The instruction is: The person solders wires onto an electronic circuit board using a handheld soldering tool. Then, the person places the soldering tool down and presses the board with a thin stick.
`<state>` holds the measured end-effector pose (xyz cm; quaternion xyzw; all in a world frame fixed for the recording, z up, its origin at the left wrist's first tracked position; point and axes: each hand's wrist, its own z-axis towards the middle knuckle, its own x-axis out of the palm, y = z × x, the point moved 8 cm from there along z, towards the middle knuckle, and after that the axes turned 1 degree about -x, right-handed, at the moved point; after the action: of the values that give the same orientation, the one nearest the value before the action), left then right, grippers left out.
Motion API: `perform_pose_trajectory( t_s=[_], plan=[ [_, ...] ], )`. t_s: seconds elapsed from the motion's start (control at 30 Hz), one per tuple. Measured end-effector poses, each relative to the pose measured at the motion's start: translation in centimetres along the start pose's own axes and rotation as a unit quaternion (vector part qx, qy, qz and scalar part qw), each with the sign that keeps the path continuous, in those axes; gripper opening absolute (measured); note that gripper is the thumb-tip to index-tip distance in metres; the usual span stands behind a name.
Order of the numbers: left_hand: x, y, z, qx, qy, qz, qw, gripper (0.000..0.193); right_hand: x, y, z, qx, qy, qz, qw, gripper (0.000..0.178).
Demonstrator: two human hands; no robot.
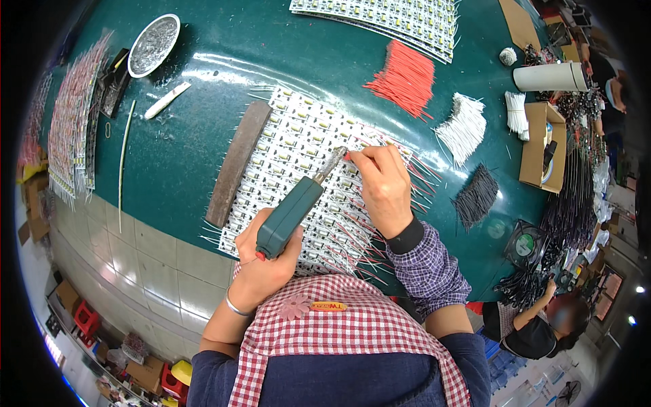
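My left hand (266, 268) is closed round the body of a dark green soldering gun (290, 216). Its metal tip rests at or just over a white panel of small circuit boards (298, 122). Close to that tip, my right hand (386, 191) pinches a short red wire (348, 156) against the panel. Red and white wires stick out from the panel's right side and lower rows. A brown flat bar (239, 163) lies along the panel's left part.
Right of the panel lie bundles of red wires (405, 76), white wires (462, 126) and black wires (476, 197). More panels (386, 20) sit at the far edge. A white bowl (154, 46), cardboard box (546, 146), cup (550, 77) and small fan (525, 243) stand around.
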<state>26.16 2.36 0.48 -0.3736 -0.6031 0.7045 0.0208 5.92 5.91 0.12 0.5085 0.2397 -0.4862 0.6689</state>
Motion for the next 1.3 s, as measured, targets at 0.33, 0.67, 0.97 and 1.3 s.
perform_pose_trajectory(
  t_s=[0.33,0.67,0.97,1.3],
  plan=[
    [-0.2,-1.1,-0.1,0.038,-0.007,0.045,0.998,0.014,0.1,0.0,-0.1,-0.002,-0.003,-0.004,1.000,0.028],
    [-1.0,-0.6,-0.6,0.007,-0.043,-0.034,0.998,0.018,0.3,0.1,-0.1,0.006,0.002,-0.008,1.000,0.028],
    [-1.4,-0.2,-1.3,-0.018,-0.052,-0.048,0.997,0.021,-0.9,0.6,-1.2,-0.005,-0.050,0.027,0.998,0.038],
    [-1.3,0.0,-1.7,-0.047,-0.016,-0.080,0.996,0.020,-0.1,0.8,-1.8,0.013,-0.010,0.048,0.999,0.035]
  ],
)
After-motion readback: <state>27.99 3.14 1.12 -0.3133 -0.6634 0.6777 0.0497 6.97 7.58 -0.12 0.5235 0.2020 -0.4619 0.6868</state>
